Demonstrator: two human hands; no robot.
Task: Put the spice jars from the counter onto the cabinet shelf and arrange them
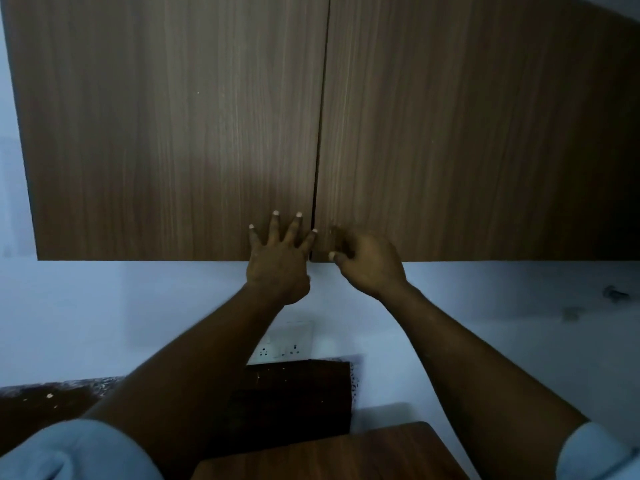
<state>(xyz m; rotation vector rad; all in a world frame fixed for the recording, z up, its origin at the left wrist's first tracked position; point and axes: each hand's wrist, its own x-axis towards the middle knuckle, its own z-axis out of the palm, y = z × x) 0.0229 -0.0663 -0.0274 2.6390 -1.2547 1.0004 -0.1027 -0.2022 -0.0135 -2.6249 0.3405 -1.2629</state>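
A wall cabinet with two brown wood-grain doors fills the upper view; both doors are closed. My left hand (277,258) lies flat with spread fingers against the lower right corner of the left door (166,133). My right hand (367,263) has its fingers curled at the lower left corner of the right door (485,133), beside the seam between the doors; its fingertips are blurred. No spice jars or shelf are visible.
Below the cabinet is a pale wall with a white socket plate (287,341). A dark countertop (52,407) runs along the bottom left, a dark board (304,393) stands against the wall, and a brown wooden surface (346,455) lies at the bottom centre.
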